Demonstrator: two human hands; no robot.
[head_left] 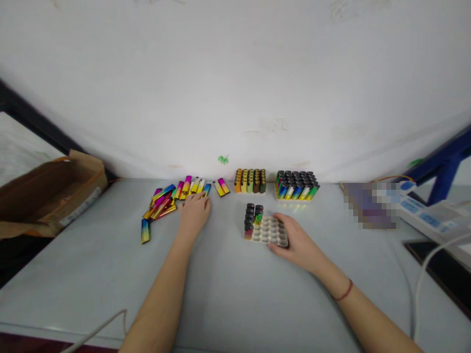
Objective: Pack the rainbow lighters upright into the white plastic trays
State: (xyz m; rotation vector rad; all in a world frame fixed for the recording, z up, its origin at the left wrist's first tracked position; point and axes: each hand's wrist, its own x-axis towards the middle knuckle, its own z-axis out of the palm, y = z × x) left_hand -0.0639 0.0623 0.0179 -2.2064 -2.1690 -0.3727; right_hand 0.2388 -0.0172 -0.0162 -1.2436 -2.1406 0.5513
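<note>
My left hand [195, 210] rests palm down at the near side of a loose heap of shiny, many-coloured lighters [187, 184]. Its fingers look slightly spread over the lighters, and the fingertips are partly hidden. With my right hand [294, 241] I grip a pale tray [270, 230] by its right end, thumb on the near edge, fingers on the far edge. Black-topped lighters [249, 218] stand upright in the tray's left cells, one of them greenish-yellow. The cells nearer my right hand hold nothing.
Behind the tray stand a block of orange, green and brown lighters [250, 181] and a filled tray of black-topped lighters [296, 185]. A cardboard box [81, 191] lies at left. At right are a power strip [427, 215], a cable [423, 274] and a dark flat device [441, 269].
</note>
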